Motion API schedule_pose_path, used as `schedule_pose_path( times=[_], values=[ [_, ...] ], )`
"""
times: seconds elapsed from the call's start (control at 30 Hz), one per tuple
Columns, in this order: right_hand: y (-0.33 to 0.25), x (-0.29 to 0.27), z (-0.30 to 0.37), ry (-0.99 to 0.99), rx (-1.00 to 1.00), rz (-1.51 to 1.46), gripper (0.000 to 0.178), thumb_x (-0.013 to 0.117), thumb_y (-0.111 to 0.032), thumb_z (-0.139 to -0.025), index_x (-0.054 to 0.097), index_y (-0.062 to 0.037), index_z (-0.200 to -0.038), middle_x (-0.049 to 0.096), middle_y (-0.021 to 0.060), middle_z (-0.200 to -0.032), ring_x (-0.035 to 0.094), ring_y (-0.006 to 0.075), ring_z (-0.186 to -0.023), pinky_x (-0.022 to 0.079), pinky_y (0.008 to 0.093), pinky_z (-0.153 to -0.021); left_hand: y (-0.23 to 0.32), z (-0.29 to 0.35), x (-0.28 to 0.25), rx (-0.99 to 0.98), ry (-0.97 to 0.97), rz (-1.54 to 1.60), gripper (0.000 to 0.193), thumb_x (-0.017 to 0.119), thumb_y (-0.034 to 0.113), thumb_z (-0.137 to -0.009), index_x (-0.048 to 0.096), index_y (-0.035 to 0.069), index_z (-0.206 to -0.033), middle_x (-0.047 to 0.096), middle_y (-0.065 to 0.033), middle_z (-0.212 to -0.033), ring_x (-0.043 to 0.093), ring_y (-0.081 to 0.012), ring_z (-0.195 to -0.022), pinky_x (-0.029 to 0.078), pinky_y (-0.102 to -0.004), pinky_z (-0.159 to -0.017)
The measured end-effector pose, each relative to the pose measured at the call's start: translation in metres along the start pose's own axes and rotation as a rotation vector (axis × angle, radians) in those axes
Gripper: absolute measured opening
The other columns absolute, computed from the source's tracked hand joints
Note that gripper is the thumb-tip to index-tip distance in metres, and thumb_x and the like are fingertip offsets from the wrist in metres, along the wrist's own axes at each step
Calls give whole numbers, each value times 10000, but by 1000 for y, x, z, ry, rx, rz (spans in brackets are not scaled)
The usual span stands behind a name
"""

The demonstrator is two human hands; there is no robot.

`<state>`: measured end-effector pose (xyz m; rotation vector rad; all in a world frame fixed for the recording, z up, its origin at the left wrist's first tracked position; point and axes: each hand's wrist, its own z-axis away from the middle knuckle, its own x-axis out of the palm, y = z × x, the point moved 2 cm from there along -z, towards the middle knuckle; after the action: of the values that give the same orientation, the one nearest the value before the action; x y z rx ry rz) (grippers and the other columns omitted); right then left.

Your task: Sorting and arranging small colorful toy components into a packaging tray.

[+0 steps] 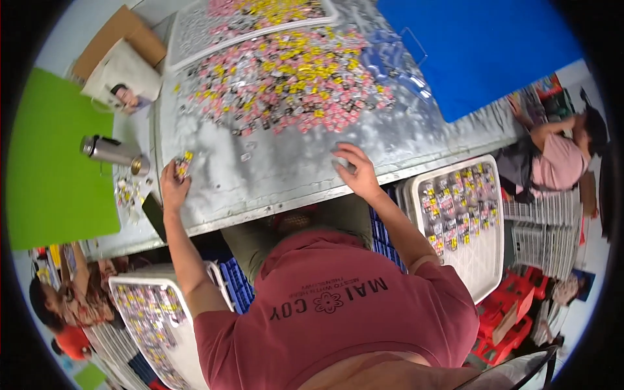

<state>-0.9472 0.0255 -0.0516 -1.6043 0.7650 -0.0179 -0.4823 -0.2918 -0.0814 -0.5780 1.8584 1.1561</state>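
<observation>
My left hand (174, 188) is closed around a few small pieces (185, 162) in yellow, pink and dark colours, which stick out past the fingertips. It is over the left part of the metal-topped table (273, 175). Farther right, my right hand (357, 172) hovers above the table near its front edge, fingers curved and apart from the thumb, with nothing plainly seen between them. Beyond both hands spreads a wide heap of small pink, yellow, black and clear pieces (279, 84). A couple of loose clear pieces (246, 156) lie between the hands and the heap.
A white tray (250, 31) of pieces stands at the back. At left are a steel flask (110, 149), a cloth bag (123, 78) and a green board (58, 162). A blue board (487, 52) is at right. Filled trays (478, 260) (188, 338) flank me; co-workers sit either side.
</observation>
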Motion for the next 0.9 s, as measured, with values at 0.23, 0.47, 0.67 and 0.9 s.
schedule_pose_path(
  times=[0.23,0.47,0.67,0.9],
  values=[
    [60,-132,-112,408,-128,763,285,630,-177,-925,691,33,-1108,692,256,-1115,640,443,-1066,500,483,-971,51,0,1,67,79,-21,609,755,131,-805,563,-38,-1357,517,-249,-1438,539,-391,-1304,467,-466,-1067],
    [161,-213,-164,326,28,1463,191,619,-256,-894,743,-117,-936,712,100,-1035,696,287,-961,540,480,-797,195,6,91,138,-40,303,663,783,185,-818,556,85,-1432,381,-235,-1572,453,-434,-1382,411,-480,-1110],
    [168,-220,-170,265,25,1480,171,601,-224,-907,735,-122,-876,738,73,-967,716,295,-896,554,458,-764,211,-2,125,253,36,-120,723,689,356,-931,390,138,-1553,264,-234,-1630,283,-460,-1478,266,-604,-1179],
    [133,-219,-152,417,-11,1177,145,720,-233,-890,742,-90,-894,722,125,-903,699,342,-849,550,454,-741,220,6,123,398,-130,-89,575,624,325,-978,453,177,-1507,330,-113,-1632,294,-376,-1507,224,-609,-1207]
  ],
)
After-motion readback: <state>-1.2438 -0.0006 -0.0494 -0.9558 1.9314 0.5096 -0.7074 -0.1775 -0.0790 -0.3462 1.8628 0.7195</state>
